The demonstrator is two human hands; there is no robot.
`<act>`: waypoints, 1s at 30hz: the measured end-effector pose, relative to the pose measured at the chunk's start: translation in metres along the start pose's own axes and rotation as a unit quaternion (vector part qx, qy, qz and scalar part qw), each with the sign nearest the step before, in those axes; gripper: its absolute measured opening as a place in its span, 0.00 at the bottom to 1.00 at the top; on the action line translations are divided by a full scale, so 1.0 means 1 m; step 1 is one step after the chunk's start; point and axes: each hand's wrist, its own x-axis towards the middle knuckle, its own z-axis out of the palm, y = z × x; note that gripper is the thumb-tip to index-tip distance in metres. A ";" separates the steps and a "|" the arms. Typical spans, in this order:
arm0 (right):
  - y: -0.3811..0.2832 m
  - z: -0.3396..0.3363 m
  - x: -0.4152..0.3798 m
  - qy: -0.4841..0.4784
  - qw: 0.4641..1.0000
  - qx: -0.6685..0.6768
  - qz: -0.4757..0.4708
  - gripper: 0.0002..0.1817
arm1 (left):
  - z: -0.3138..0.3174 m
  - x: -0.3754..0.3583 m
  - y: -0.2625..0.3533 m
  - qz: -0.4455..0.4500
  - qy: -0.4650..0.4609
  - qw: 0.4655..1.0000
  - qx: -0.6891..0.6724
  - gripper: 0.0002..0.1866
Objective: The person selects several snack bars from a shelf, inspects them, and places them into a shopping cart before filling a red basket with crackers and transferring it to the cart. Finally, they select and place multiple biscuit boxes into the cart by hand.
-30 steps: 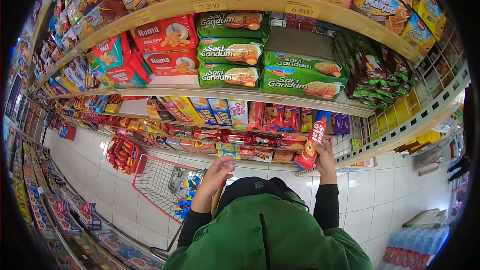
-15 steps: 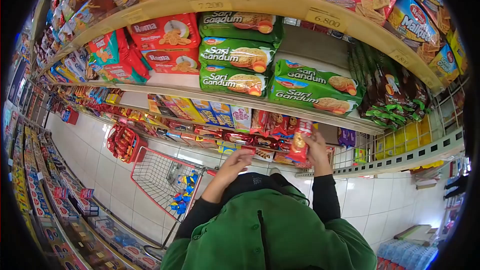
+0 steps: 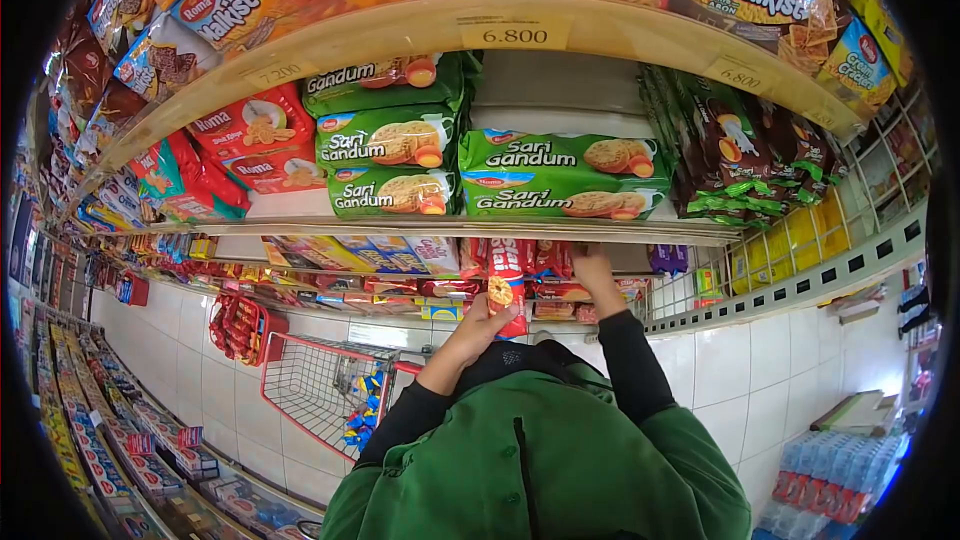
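Note:
Upright in my left hand (image 3: 474, 334) is a red biscuit pack (image 3: 507, 285) with a round biscuit printed on it; the fingers are closed around its lower part. My right hand (image 3: 594, 278) reaches in at the lower shelf, beside a few red snack packs (image 3: 552, 257). Its fingertips are small and partly hidden, so whether they grip anything does not show. Just above both hands runs the edge of the shelf (image 3: 420, 225) that carries green Sari Gandum biscuit packs (image 3: 565, 202).
Boxed biscuits (image 3: 385, 255) line the lower shelf to the left. A shopping cart (image 3: 320, 380) with blue and yellow packs (image 3: 366, 405) stands at my left, near a red basket (image 3: 268, 325). A wire rack (image 3: 790, 285) borders the right side. Bottled water (image 3: 835, 475) is stacked on the floor.
The red biscuit pack has passed from my right hand to my left. My right hand has moved up and slightly left to the lower shelf. The view has shifted to the right.

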 end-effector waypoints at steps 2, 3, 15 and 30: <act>0.000 -0.001 0.010 -0.069 0.982 -0.171 0.044 0.17 | -0.002 -0.005 -0.002 0.003 -0.011 1.000 0.011 0.21; -0.008 -0.002 0.012 -0.092 0.979 -0.176 0.038 0.18 | 0.001 -0.012 0.003 -0.001 -0.017 1.000 -0.008 0.20; -0.004 0.016 0.031 -0.103 0.963 -0.249 0.006 0.26 | -0.005 -0.042 0.006 -0.014 0.010 1.000 -0.026 0.24; 0.056 0.015 0.037 0.018 0.994 -0.051 -0.099 0.18 | 0.029 0.011 0.002 -0.055 -0.148 0.983 -0.096 0.32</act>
